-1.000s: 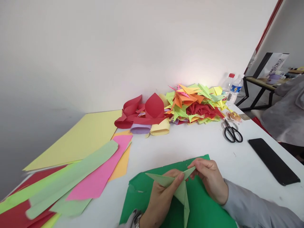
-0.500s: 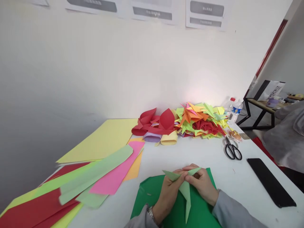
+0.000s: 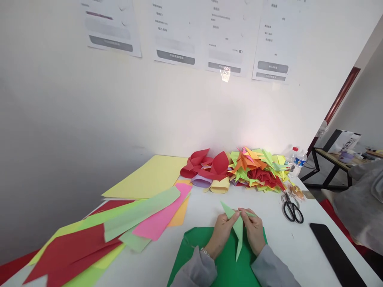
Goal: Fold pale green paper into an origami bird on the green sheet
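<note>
Both hands, left (image 3: 222, 232) and right (image 3: 253, 231), pinch a folded paper (image 3: 237, 227) above a green sheet (image 3: 227, 265); scissors (image 3: 291, 209) and a phone (image 3: 336, 255) lie to the right.

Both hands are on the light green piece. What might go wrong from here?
Both the left hand and right hand pinch the light green piece near its top; the thin points may crumple or tear.
Its long tip hangs over the dark green sheet and might bend against it.
The scissors lie beside the right hand; a sweep may hit them.
</note>
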Available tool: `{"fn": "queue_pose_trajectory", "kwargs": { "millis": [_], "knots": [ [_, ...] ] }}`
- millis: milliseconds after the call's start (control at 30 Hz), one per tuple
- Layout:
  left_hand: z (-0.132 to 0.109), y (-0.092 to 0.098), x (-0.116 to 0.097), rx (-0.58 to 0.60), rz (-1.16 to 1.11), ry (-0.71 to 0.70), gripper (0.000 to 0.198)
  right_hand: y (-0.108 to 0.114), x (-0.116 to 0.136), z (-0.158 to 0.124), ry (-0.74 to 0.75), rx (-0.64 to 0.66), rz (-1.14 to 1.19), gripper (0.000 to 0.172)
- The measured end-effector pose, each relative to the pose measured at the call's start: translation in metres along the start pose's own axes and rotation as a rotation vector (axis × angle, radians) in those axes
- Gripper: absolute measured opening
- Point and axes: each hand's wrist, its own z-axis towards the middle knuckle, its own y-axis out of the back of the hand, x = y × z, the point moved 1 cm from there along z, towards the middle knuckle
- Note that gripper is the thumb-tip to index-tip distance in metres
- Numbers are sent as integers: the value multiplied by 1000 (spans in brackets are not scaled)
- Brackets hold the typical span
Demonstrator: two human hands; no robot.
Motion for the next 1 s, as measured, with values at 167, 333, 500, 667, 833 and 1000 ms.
{"fn": "queue_pose_trajectory", "kwargs": {
  "millis": [167, 333, 500, 667, 833, 1000],
  "knots": [
    [4, 4, 6, 28, -23, -3, 44, 5, -3, -2, -27, 20, -47, 39],
    [7, 10, 13, 6, -29, 25, 46, 1, -6, -4, -47, 22, -80, 46],
    [11, 18, 7, -39, -95, 37, 48, 2, -5, -4, -59, 28, -100, 47],
    [11, 21, 1, -58, -144, 55, 46, 0, -6, -4, -69, 40, -114, 47],
    [10, 21, 0, -65, -181, 69, 46, 1, -7, -4, -79, 32, -127, 47],
    [12, 24, -3, -91, -179, 62, 43, 0, -6, -5, -104, 34, -115, 48]
  ]
}}
